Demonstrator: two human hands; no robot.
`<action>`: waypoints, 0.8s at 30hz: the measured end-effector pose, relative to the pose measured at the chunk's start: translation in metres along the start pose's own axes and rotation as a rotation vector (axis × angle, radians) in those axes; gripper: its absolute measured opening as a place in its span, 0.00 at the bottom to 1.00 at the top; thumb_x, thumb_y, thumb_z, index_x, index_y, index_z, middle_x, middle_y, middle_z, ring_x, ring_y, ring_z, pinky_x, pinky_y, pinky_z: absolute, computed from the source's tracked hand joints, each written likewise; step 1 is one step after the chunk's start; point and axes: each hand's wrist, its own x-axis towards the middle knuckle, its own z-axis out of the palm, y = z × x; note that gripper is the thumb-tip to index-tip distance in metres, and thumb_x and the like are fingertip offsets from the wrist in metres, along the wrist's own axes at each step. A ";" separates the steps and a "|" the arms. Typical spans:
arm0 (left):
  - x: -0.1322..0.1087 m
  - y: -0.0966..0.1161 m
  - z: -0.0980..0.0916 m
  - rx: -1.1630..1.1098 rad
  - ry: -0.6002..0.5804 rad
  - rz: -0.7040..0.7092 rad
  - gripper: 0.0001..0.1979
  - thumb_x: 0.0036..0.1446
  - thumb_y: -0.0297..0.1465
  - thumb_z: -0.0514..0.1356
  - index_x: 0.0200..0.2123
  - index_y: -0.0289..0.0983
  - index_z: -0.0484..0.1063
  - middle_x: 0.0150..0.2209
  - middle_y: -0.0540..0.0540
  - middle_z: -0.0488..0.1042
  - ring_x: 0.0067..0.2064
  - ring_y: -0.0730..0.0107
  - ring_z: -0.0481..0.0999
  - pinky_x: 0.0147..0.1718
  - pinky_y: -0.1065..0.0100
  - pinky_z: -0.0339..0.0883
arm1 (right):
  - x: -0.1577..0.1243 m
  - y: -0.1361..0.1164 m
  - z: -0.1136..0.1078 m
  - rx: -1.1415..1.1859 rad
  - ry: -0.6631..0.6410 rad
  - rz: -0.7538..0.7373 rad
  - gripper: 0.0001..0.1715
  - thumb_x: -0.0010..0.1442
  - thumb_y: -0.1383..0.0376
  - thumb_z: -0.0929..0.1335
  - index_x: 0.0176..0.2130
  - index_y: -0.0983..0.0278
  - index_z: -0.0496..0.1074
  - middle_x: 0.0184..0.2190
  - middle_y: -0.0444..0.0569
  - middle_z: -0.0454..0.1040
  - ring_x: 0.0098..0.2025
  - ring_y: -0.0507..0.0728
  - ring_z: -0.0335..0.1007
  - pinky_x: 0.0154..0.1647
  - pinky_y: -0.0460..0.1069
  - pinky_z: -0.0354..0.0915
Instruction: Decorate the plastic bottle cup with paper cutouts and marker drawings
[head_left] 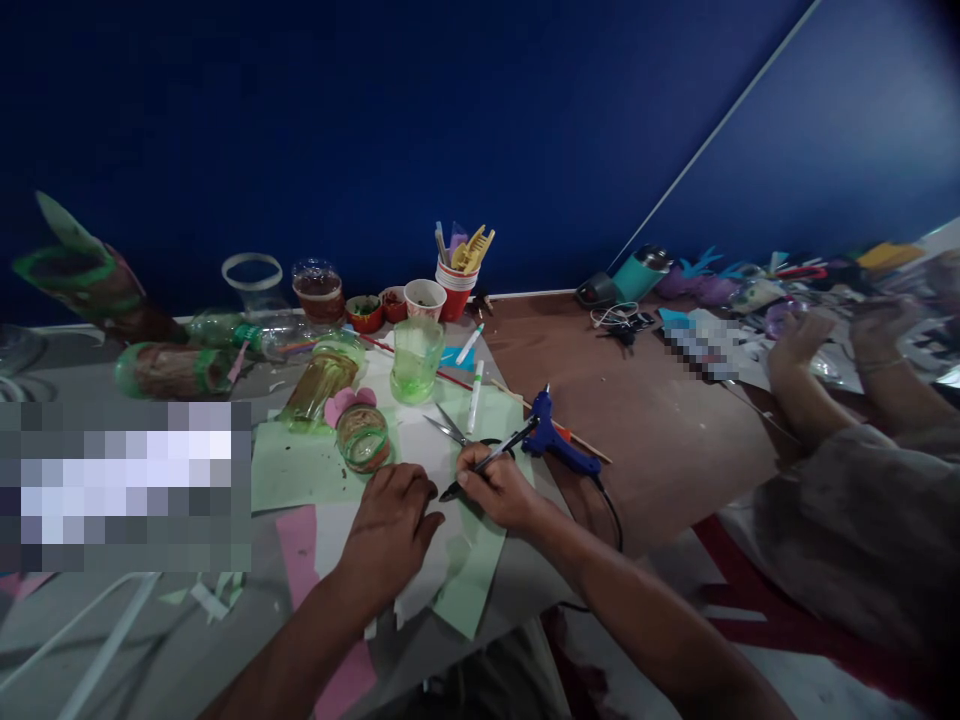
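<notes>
My right hand (501,490) grips a black marker pen (504,448), its dark tip slanting down to the left over the paper. Flat on a white sheet of paper (431,560) rests my left hand (394,525), thumb apart from the fingers. Just beyond my hands lie scissors (448,428), their handles partly hidden. A blue glue gun (553,440) is to the right of the marker. Near my left fingers stands a small green-rimmed cup with pink petals (363,440). Pale green paper (472,590) lies beneath the white sheet.
A green-tinted clear cup (417,360), painted bottle pieces (174,370) and red paint cups (364,313) stand farther back. A red cup of tools (457,285) is by the wall. At right are a teal bottle (641,272) and another person's hands (806,340). A cord trails from the glue gun.
</notes>
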 end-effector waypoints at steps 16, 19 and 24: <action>0.000 0.000 0.001 0.007 0.014 0.000 0.06 0.56 0.28 0.58 0.38 0.35 0.69 0.40 0.42 0.69 0.43 0.57 0.65 0.45 0.55 0.61 | 0.001 -0.001 0.001 -0.114 0.014 -0.072 0.07 0.58 0.67 0.62 0.28 0.63 0.64 0.25 0.45 0.66 0.29 0.52 0.63 0.32 0.47 0.60; 0.000 -0.001 0.001 0.006 0.010 0.001 0.06 0.56 0.28 0.58 0.37 0.35 0.69 0.41 0.42 0.69 0.43 0.57 0.65 0.45 0.55 0.61 | 0.002 -0.003 0.000 -0.119 0.011 -0.084 0.08 0.58 0.67 0.62 0.27 0.63 0.64 0.25 0.45 0.66 0.29 0.52 0.63 0.31 0.46 0.60; 0.000 -0.003 0.001 -0.027 0.011 0.014 0.08 0.55 0.31 0.59 0.38 0.35 0.69 0.42 0.42 0.68 0.45 0.57 0.65 0.47 0.54 0.60 | 0.003 -0.004 0.000 -0.122 0.006 -0.103 0.08 0.59 0.67 0.62 0.27 0.63 0.64 0.25 0.45 0.67 0.30 0.53 0.64 0.32 0.47 0.60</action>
